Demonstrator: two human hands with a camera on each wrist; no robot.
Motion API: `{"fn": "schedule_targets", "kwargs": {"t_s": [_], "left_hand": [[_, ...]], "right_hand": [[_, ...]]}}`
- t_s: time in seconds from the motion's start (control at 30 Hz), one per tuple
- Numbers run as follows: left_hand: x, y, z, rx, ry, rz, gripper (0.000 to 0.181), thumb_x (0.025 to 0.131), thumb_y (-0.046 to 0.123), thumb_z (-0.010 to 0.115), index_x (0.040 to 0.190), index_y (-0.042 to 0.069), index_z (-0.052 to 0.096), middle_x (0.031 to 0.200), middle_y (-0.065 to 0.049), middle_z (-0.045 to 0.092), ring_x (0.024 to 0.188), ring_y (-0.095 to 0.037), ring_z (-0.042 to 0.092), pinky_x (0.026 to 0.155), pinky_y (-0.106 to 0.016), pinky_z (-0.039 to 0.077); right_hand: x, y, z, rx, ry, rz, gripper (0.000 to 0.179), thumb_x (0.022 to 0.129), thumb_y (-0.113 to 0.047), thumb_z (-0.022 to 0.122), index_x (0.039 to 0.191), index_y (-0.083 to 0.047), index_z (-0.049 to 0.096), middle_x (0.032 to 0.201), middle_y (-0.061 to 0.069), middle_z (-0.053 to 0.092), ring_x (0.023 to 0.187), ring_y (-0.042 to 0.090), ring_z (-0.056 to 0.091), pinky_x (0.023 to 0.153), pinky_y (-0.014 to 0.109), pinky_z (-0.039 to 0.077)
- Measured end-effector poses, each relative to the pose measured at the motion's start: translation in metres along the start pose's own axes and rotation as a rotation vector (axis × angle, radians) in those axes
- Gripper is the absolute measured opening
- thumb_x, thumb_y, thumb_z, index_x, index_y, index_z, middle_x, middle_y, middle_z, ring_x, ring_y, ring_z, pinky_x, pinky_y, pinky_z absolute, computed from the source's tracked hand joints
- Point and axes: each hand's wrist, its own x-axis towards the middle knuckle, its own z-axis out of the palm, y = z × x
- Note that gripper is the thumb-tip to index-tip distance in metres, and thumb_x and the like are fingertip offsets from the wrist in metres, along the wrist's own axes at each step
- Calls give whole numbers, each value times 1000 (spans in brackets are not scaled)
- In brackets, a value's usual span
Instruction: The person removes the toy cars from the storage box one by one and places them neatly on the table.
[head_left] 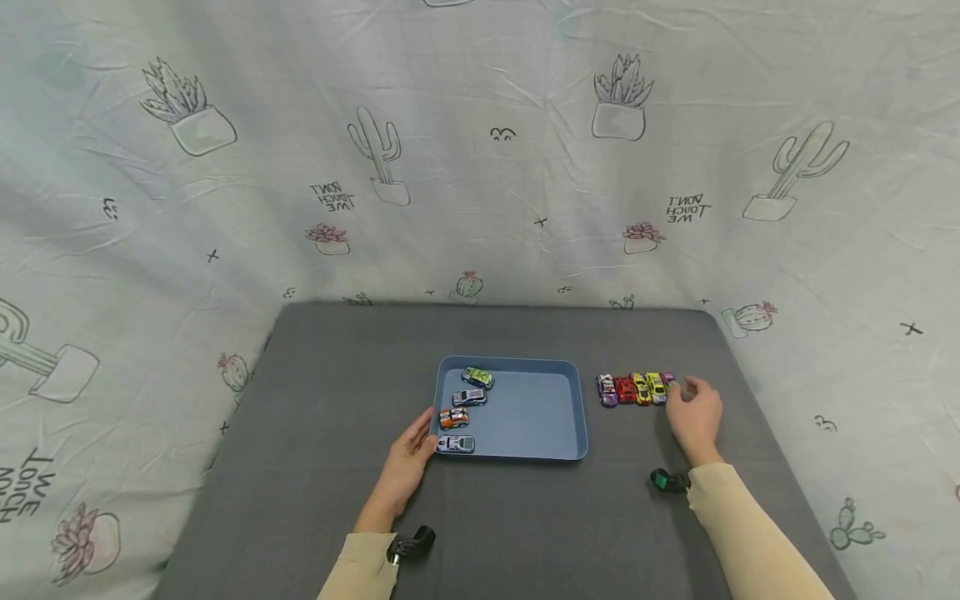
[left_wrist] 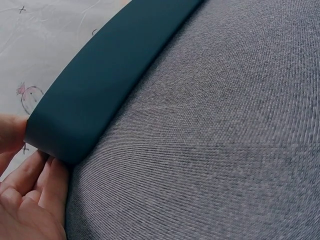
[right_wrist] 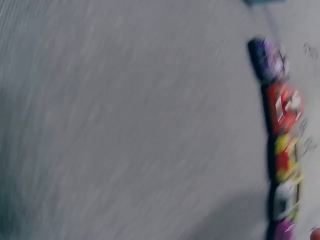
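Observation:
A shallow blue tray (head_left: 525, 408) lies on the table with several toy cars along its left side: a green car (head_left: 477, 377), a blue-white car (head_left: 469, 397), an orange car (head_left: 453, 418) and a pale silver car (head_left: 455, 444). My left hand (head_left: 408, 458) holds the tray's left front corner, thumb at the rim and fingers against the outer wall (left_wrist: 95, 85). Right of the tray, my right hand (head_left: 696, 412) has its thumb and fingers spread around a purple car (head_left: 668, 378) at the row's right end. A fingertip (right_wrist: 315, 234) shows beside that car in the blurred right wrist view.
Side by side in the row stand a purple-white car (head_left: 607, 390), a red car (head_left: 625, 390), a yellow car (head_left: 641, 388) and a yellow-green car (head_left: 656, 387). A grey cloth covers the table (head_left: 352, 375). Behind it hangs a patterned curtain (head_left: 465, 167).

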Motion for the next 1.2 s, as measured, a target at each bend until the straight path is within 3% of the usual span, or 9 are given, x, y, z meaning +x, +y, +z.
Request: {"fn": "schedule_targets", "kwargs": {"t_s": [0.3,0.6,0.97,1.2], "left_hand": [[0,2,0,5,-2,-12,49,101,13,52,148,23,40,151,-6,38,139,-22,33,112,-43,29],[1,0,-1,-6,0,-8,49,101,12,52,148,23,41,150,-6,39,138,-21,34,111,-42,30],[-2,-3,-2,-4,-6,0,50,101,13,53,149,20,40,151,-6,38,139,-22,33,111,-43,30],[-3,-5,-2,-14,-7,5,50,101,13,53,148,21,41,150,-5,39,138,-21,35,111,-41,31]], "right_hand": [[-15,-49,22,66,-43,-221,49,95,-30,61,129,4,54,117,23,55,106,38,51,90,53,41],[-51,-99,61,106,-258,-395,51,93,-35,66,129,0,55,118,17,57,105,32,53,87,49,45],[-91,-136,108,141,-470,-417,49,92,-35,67,131,-7,56,120,15,59,102,22,53,84,42,48],[-111,-154,133,86,-561,-446,52,91,-38,67,133,-10,55,121,6,57,104,21,55,84,42,50]]}}
